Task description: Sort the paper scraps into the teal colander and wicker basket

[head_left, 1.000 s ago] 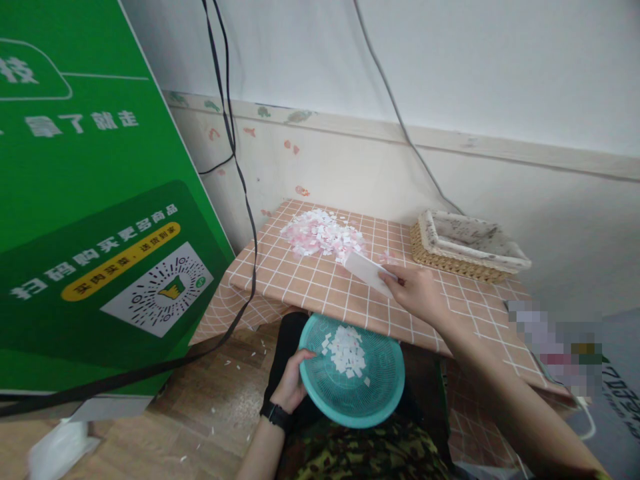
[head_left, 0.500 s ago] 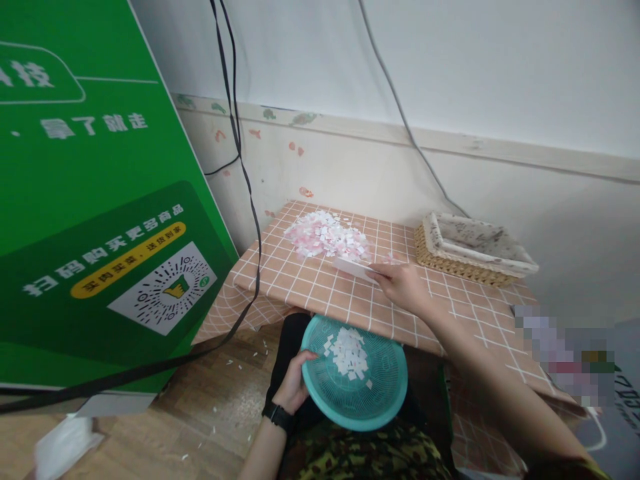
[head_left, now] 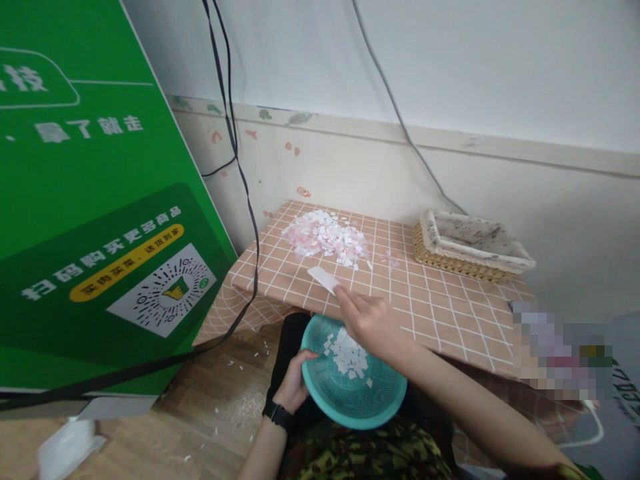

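Note:
My left hand (head_left: 296, 383) grips the left rim of a teal plastic basket (head_left: 357, 407), which rests at my lap just under the table edge. Small white paper pieces (head_left: 349, 357) lie in the basket. In my right hand (head_left: 363, 313) is a flat white card (head_left: 323, 278), held above the near part of the table, its far end pointing to the upper left. Beyond the card, a heap of white and pinkish paper pieces (head_left: 327, 235) is spread on the checked tablecloth (head_left: 425, 300). My right forearm passes over the basket's upper right side.
A wicker basket with a cloth lining (head_left: 470, 250) stands at the table's back right. Black cables (head_left: 245, 193) hang down at the left, before a green printed panel (head_left: 100, 200). Scraps and a white plastic bag (head_left: 70, 447) lie on the floor.
My right hand has moved left and toward me with the card, away from the heap's near edge. My left hand and the teal basket have stayed put.

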The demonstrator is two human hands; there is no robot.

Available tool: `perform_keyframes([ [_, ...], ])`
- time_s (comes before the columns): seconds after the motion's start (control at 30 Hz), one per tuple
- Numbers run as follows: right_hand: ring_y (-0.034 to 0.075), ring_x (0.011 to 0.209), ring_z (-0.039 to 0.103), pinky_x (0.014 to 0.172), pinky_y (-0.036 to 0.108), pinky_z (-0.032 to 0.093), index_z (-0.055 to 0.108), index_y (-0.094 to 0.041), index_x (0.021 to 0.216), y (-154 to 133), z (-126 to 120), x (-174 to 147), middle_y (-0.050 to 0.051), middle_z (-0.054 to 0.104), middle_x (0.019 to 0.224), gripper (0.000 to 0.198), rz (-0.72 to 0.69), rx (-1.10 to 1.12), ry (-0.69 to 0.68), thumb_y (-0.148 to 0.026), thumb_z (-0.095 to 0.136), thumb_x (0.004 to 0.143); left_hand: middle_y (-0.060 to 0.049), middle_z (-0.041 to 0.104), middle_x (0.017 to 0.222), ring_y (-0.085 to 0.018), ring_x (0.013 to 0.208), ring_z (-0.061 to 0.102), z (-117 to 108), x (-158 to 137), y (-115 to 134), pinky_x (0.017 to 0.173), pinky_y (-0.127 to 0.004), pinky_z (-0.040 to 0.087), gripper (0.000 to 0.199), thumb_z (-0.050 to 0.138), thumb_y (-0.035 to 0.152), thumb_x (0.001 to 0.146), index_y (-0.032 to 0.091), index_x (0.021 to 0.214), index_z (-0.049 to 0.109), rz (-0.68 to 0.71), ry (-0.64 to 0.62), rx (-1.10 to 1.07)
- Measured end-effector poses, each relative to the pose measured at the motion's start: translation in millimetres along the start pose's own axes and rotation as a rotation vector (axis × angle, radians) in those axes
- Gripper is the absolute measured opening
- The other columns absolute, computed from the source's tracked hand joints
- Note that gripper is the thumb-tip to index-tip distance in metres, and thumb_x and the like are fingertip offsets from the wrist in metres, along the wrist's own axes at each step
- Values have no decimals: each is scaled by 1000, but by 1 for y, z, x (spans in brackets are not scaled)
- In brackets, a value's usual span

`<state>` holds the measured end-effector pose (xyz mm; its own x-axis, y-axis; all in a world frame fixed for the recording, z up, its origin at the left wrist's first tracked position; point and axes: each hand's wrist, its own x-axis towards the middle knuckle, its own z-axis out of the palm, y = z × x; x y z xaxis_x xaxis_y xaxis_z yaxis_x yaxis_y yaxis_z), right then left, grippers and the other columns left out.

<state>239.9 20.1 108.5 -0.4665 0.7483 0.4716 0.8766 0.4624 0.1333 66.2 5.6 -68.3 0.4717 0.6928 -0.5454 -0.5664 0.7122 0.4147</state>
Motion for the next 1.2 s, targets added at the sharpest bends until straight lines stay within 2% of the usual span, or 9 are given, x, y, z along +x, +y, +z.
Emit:
perform_keyframes([
  [0.07,19,84,62,62,30,47,49,-5,121,-19,6,12,18,63,111,36,-31,-28,-73,-9,37,87,-9,73,74,-20,64,66,0,0,0,71,-33,51,18,59,12,69,8,84,66,8,-1,6],
  [0.13,19,76,62,56,30,46,51,-5,117,-32,9,22,18,65,102,32,-42,-38,-172,-9,38,87,-9,73,73,-21,65,67,1,1,0,73,-34,51,17,59,11,68,9,83,66,16,14,3],
  [0.3,21,77,62,54,30,45,49,-4,117,-33,5,21,19,63,104,33,-2,-77,-239,-8,41,85,-8,73,73,-20,62,67,3,1,1,72,-33,51,19,59,9,67,10,84,66,17,41,3],
  [0.57,18,68,65,52,28,42,54,-7,117,5,-6,-29,15,67,105,37,161,-149,-144,-10,43,82,-8,72,72,-19,63,66,-1,2,0,68,-33,52,17,60,11,68,9,84,65,-13,31,-5],
  [0.8,15,56,62,50,25,36,58,-13,114,39,-17,-65,7,71,82,33,268,-178,-118,-15,44,85,-9,73,79,-20,67,67,0,0,1,71,-33,52,18,60,11,68,9,85,66,-6,21,-4],
  [1.0,14,43,55,46,25,28,67,-16,99,83,-21,-65,4,66,58,29,458,-212,-91,-28,44,87,-8,73,76,-19,64,66,-1,1,-1,70,-33,52,17,60,11,68,11,83,67,1,39,-5],
  [1.1,15,47,57,47,24,28,69,-18,97,101,-22,-59,4,66,59,30,552,-153,-39,-31,44,87,-8,73,77,-19,65,66,-2,2,-2,70,-33,52,18,60,11,68,10,85,67,-2,32,-8],
  [1.2,16,54,60,50,23,31,69,-21,101,109,-23,-53,4,68,64,30,575,-58,5,-33,45,87,-10,72,76,-20,65,66,-4,3,-2,69,-33,51,16,60,13,69,8,83,67,-12,24,7],
])
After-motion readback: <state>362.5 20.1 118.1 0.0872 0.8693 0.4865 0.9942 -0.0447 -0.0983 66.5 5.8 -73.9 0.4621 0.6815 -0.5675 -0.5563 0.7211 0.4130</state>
